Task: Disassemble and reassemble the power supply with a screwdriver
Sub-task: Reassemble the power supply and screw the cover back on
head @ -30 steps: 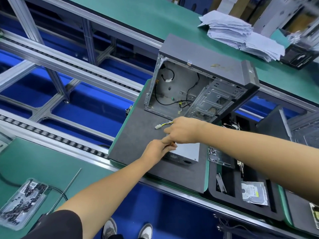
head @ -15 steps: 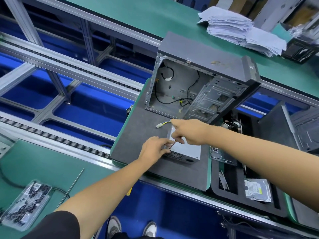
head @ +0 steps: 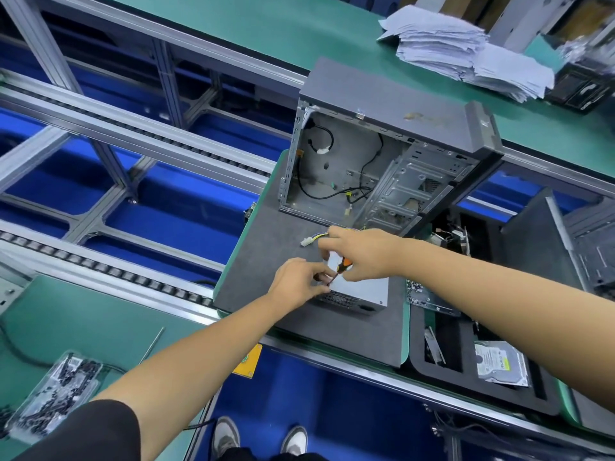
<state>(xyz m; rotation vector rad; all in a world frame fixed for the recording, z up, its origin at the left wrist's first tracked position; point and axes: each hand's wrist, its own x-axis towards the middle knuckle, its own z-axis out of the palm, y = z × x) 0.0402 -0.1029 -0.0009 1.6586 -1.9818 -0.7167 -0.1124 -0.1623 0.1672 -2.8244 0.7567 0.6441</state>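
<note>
Power supply (head: 357, 289) flat on grey mat (head: 266, 247) before open case (head: 382, 154). Right hand (head: 362, 252) curled round screwdriver (head: 341, 266); left hand (head: 298, 281) pinching its tip. Best seated square, pressed straight down.

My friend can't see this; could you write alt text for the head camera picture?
Two hands work a screwdriver on a grey power supply lying on a dark mat, before an open computer case.

A dark grey mat (head: 266, 247) holds the silver power supply (head: 362, 289) near us and the open computer case (head: 382, 154) farther back.
</note>
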